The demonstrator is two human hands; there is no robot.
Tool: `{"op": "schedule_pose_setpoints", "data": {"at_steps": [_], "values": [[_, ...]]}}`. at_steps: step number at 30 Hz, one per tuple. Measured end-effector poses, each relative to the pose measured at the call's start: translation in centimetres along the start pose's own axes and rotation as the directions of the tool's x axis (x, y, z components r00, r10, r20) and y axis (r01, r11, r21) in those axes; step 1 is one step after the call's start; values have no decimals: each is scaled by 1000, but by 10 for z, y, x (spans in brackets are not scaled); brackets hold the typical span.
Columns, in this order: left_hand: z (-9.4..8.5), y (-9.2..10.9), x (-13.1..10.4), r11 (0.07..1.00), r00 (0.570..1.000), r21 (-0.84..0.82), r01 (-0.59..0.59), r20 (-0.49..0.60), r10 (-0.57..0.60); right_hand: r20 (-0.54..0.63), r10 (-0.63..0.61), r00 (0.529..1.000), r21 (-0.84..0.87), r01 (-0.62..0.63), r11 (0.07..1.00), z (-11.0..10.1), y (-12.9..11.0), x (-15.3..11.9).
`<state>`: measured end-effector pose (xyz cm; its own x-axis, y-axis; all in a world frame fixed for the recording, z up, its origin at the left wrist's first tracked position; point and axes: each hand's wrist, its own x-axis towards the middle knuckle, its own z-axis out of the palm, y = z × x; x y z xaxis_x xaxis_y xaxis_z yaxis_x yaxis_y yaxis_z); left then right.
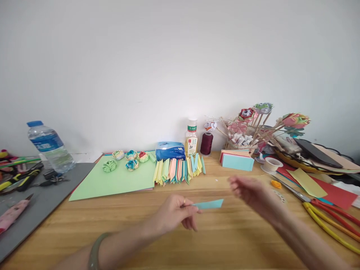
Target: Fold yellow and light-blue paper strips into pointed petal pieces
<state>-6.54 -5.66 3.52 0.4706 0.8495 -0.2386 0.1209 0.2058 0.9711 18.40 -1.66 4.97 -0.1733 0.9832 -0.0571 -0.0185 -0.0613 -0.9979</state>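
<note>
Low over the wooden table, my left hand point(181, 212) pinches one end of a narrow light-blue paper strip point(209, 204), whose free end points right. My right hand point(246, 189) is raised to the right of the strip, apart from it; its fingers are blurred and curled, and whether they hold anything does not show. Behind the hands lies a row of folded paper pieces point(178, 170) in several colours. A stack of paper rectangles point(237, 162), blue in front, stands beyond my right hand.
Paper flowers point(109, 165) rest on green sheets point(112, 185) at the left. A water bottle point(50, 146) leans farther left. Behind are a tissue pack point(170, 150), glue bottle point(191, 138) and dark thread spool point(206, 143). Large scissors point(317, 204) lie right, near a ribbon spool point(272, 165).
</note>
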Motion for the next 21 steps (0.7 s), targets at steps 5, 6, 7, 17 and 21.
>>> {"op": "schedule_pose_setpoints", "data": {"at_steps": [5,6,7,17,21], "values": [[8,-1,1,996,1000,93,15,6,-15,101,-35,994,-306,65,950,-2,-3,-18],[10,-1,0,990,1000,139,-4,27,0,224,-31,974,-368,114,923,7,-4,-24],[12,0,-1,983,999,183,-23,39,16,319,-15,948,-428,158,890,16,-5,-28],[-12,-3,5,995,1000,95,16,-4,-15,481,15,877,-433,223,874,25,-8,-4],[-36,-6,0,836,924,538,-107,-257,284,155,-147,977,-638,213,740,20,-8,33]]}}
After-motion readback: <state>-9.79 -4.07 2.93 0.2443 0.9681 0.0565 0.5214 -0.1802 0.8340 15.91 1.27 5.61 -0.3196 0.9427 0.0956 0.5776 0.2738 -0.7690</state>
